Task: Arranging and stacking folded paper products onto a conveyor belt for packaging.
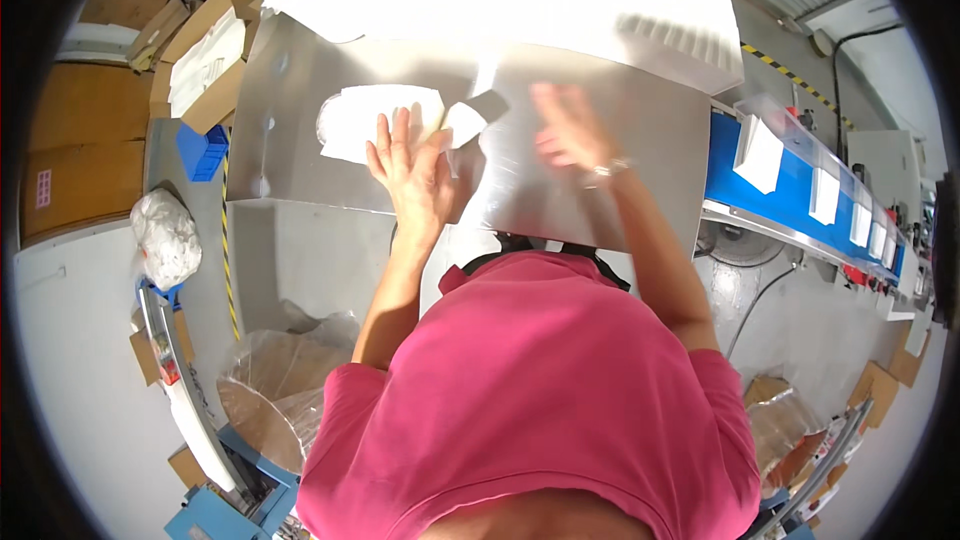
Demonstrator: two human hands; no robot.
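Resting spread on a white sheet [355,125] toward the bench's [650,125] left edge, the left hand [418,175] sits apart from the right hand [578,135], blurred, fingers outstretched, seemingly empty. Uneven left-hand pressure could skew the sheet or crease the small flap [464,124] beside it.

The metal worktable [530,202] supports white sheet material [390,100] left of centre. Beside its right edge, a blue surface [726,172] carries at least 4 white pieces [760,157] in a row.
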